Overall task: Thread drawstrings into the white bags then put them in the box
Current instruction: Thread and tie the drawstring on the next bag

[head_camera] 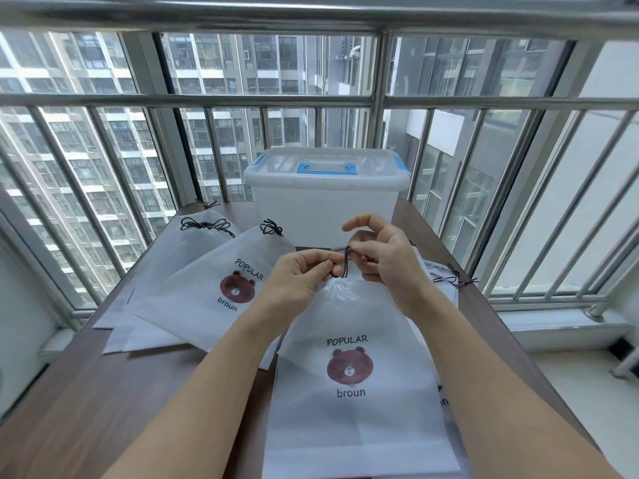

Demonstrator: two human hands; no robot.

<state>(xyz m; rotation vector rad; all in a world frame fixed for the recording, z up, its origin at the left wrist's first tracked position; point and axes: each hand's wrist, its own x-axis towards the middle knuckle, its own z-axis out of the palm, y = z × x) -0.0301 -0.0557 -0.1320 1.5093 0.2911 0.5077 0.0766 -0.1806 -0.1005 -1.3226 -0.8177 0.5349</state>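
Left of the box (325, 198), a fanned stack of white bags (193, 288) lies flat on the brown table (86, 392), each carrying a dark cord bundle (204, 224) at its far edge. These bags appear thin and limp; judged from their look, they weigh very little and will fold or slide if taken by one corner.

Directly in front of the box, the work bag (349, 375) hangs from both hands with its mouth gathered into tight pleats. The left hand (297, 278) pinches the gathered neck and the black drawstring (345, 262) between thumb and forefinger. The right hand (383, 261) holds the upper part of the same drawstring, fingers curled around it, forefinger raised clear.

The drawstring is thin and soft. It is likely to slip if held loosely, so the grip belongs close to the channel opening, with the fabric held just beside it. The bag itself is best taken at the gathered neck.

The box stands with its lid on and blue handle down; the lid must come off before any bag goes in.

Right of the box, more cords (456, 281) lie on further bags at the table edge.
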